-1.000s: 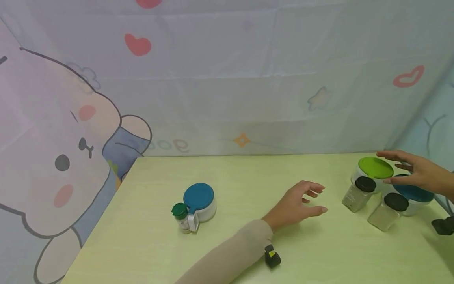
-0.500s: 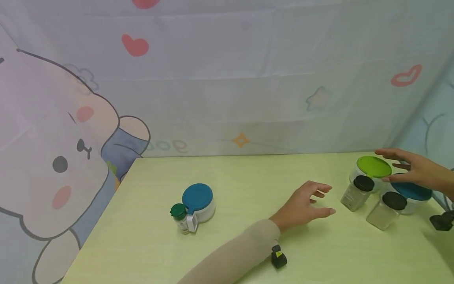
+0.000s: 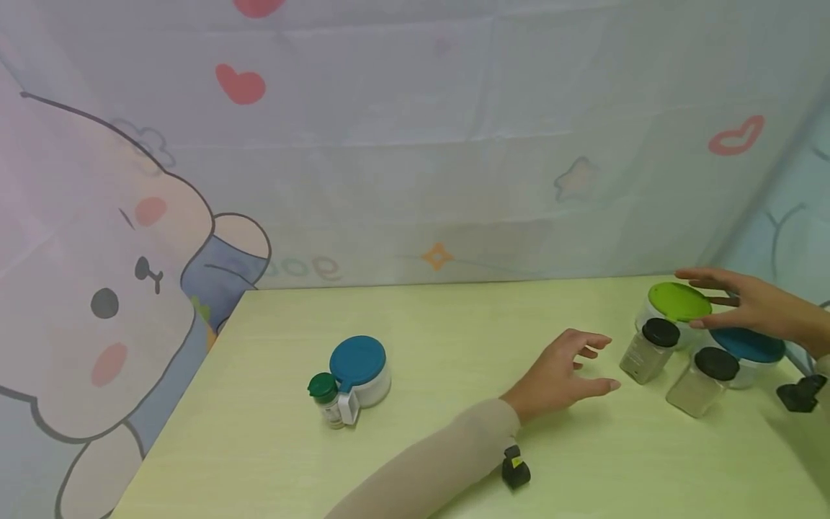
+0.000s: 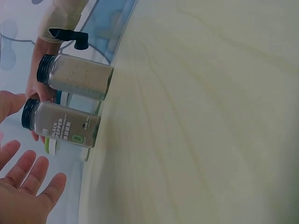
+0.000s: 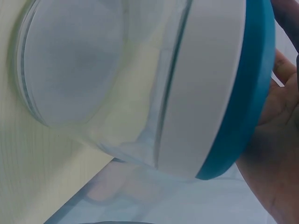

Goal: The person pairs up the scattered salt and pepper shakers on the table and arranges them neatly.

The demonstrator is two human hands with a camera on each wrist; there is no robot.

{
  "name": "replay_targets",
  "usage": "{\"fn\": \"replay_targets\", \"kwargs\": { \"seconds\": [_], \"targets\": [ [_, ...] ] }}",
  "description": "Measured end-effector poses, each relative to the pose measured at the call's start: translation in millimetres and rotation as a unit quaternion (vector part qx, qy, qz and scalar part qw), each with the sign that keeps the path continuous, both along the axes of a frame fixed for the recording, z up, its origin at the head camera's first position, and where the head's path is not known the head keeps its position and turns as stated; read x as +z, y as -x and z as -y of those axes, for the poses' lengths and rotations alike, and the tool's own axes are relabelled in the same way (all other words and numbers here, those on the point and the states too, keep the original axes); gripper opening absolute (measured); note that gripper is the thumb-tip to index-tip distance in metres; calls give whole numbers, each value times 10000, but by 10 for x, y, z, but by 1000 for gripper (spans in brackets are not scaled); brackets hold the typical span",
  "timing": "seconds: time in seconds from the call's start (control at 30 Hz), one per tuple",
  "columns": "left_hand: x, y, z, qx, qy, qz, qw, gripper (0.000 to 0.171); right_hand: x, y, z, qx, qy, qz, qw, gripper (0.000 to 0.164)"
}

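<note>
Head view: we see the left hand [image 3: 554,378] with its fingers apart and softly bent, thumb well away from them, holding nothing; the space between faces our landmark, the square clear jar with ribbed black lid and grey-brown filling [image 3: 648,357], which stands upright and reads "black pepper" in the left wrist view; right of the landmark, the right hand [image 3: 765,306] also keeps thumb and fingers apart, beside and above the round clear jar with white collar and teal-blue lid [image 3: 748,346]; whether skin meets that lid we cannot tell.

We judge the step in hand to be a reach, with no grip made; the next move would call for a short advance of the left hand to the landmark and a pinch across its flat sides, while the right would need a wide span for the broad, smooth lid.

Just right of the landmark and nearer us stands the square clear jar with black lid and pale filling [image 3: 694,393]; just behind it, the round jar with glossy lime-green lid [image 3: 678,301]; well to its left, the round white-sided jar with blue lid [image 3: 358,359] and the small green-capped bottle [image 3: 331,412]; beneath it, the pale yellow-green, faintly grained table [image 3: 454,324].
</note>
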State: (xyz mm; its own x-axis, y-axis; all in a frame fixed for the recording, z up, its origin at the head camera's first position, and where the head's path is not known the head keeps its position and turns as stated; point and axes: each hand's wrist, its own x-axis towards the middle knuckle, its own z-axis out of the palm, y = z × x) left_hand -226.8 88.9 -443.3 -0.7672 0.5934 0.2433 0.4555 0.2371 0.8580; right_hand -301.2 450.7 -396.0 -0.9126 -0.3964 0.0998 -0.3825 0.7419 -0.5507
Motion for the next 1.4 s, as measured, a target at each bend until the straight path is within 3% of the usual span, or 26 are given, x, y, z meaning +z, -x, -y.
{"fn": "replay_targets", "kwargs": {
  "seconds": [0.57,0.83,1.1,1.4],
  "targets": [
    [-5,-7,-108,-60,216,-53,9997,58,25,-23,82,216,-65,-149,9996,79],
    [6,2,-166,-101,404,-39,9991,60,44,-23,102,186,-286,-41,9994,81],
    [26,7,-200,-160,487,7,9987,59,35,15,111,273,-133,270,9992,81],
    [9,35,-250,-107,576,-57,9983,59,31,18,115,297,-270,181,9990,81]
  ]
}}
